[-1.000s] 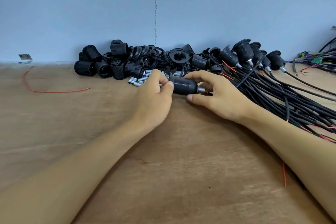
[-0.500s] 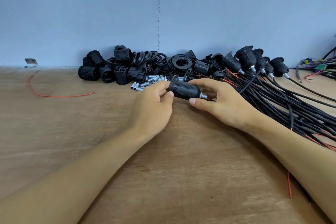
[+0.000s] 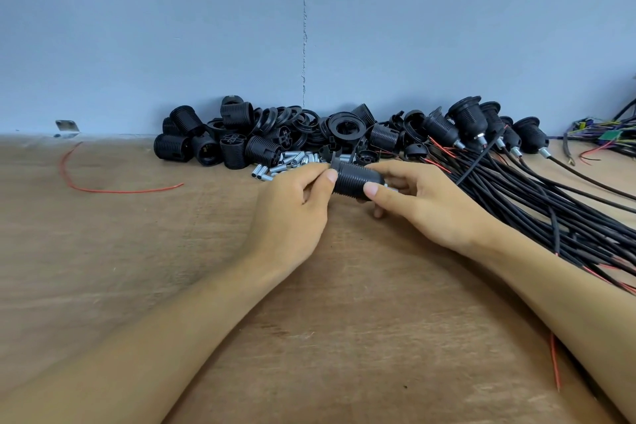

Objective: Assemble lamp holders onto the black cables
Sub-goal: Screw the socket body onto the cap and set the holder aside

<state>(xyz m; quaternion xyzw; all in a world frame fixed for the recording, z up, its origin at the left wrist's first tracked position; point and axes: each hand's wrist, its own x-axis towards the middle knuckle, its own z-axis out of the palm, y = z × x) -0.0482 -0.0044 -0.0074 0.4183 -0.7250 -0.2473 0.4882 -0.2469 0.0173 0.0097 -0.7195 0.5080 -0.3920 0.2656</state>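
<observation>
Holder (image 3: 354, 181) is held sideways just over the desk (image 3: 344, 320), long axis running left to right and dipping a bit toward the right. Its flanged wide end points left, and the narrow end with a bit of silver metal points right, toward the cables (image 3: 550, 203). Up front the left hand (image 3: 292, 213) pinches the wide end between thumb and curled fingertips. Meanwhile the right hand (image 3: 430, 206) is curled round the narrow end, thumb on the ribbed body, other fingers behind and under. Can't tell if a cable is in it. Desk is plain brown wood. Back against the blue-grey wall (image 3: 172, 27) sit a pile of loose black parts (image 3: 241, 141) and some little silver tubes (image 3: 292, 162), with a stray red wire (image 3: 103, 189) off to the left
</observation>
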